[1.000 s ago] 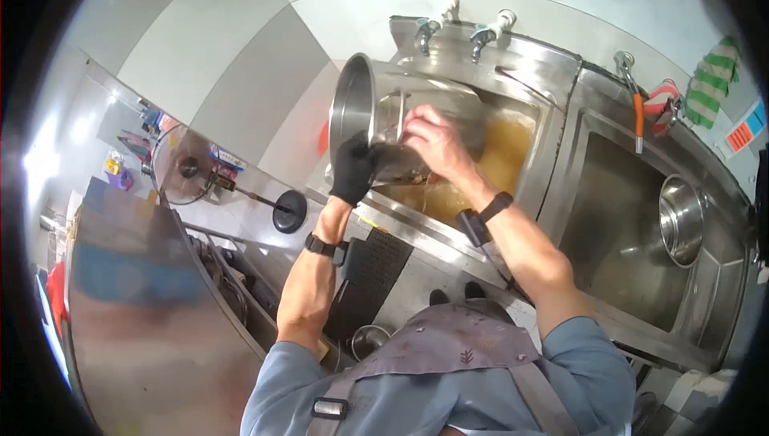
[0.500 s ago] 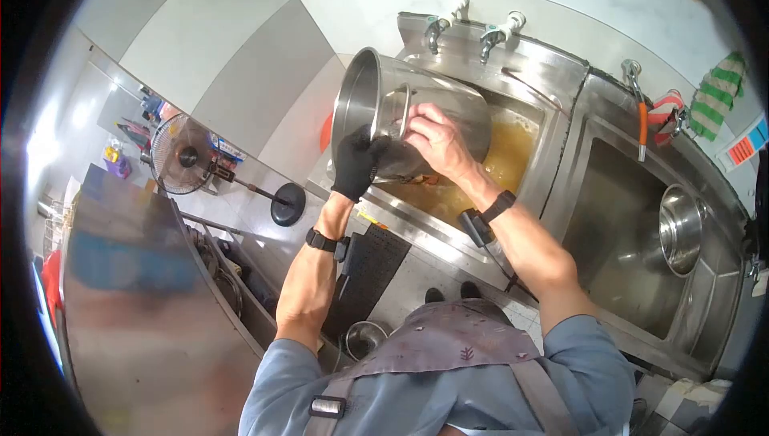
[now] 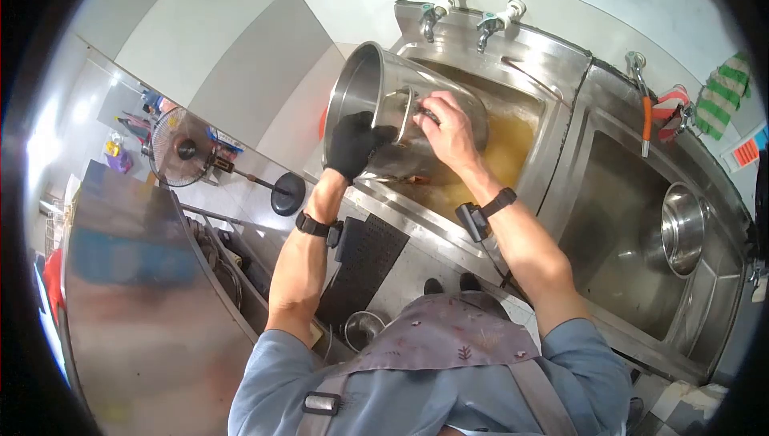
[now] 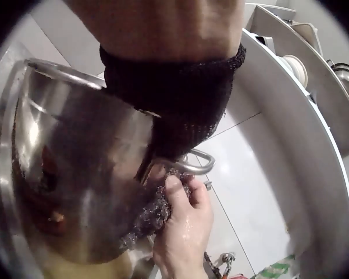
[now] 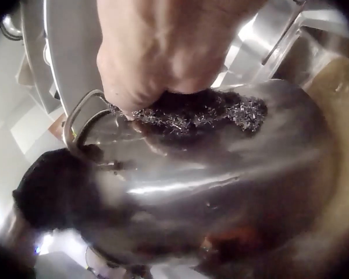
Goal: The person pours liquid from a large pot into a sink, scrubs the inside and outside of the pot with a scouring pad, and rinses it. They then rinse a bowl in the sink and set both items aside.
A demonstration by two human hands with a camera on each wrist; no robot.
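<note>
A large steel pot (image 3: 432,88) lies tilted on its side over the left sink basin, its mouth facing left. The left hand (image 3: 353,144), in a black glove, grips the pot's rim beside the loop handle (image 5: 75,119). Bare and wet, the right hand (image 3: 450,133) pinches a steel wool scourer (image 4: 151,218) against the pot's outer wall, close to the handle. In the right wrist view the scourer (image 5: 244,113) bunches out below the curled fingers. Part of the pot's lower side sits near yellowish water (image 3: 513,144).
Two taps (image 3: 489,28) stand behind the basin. The right basin (image 3: 617,236) holds murky water and a steel bowl (image 3: 681,228). An orange-ended hose (image 3: 646,124) hangs at the wall. A steel counter (image 3: 152,300) and a fan (image 3: 180,148) are at left.
The right hand has shifted slightly right along the pot's side. The left gloved hand has moved a little along the rim, and its fingers look more spread over the edge.
</note>
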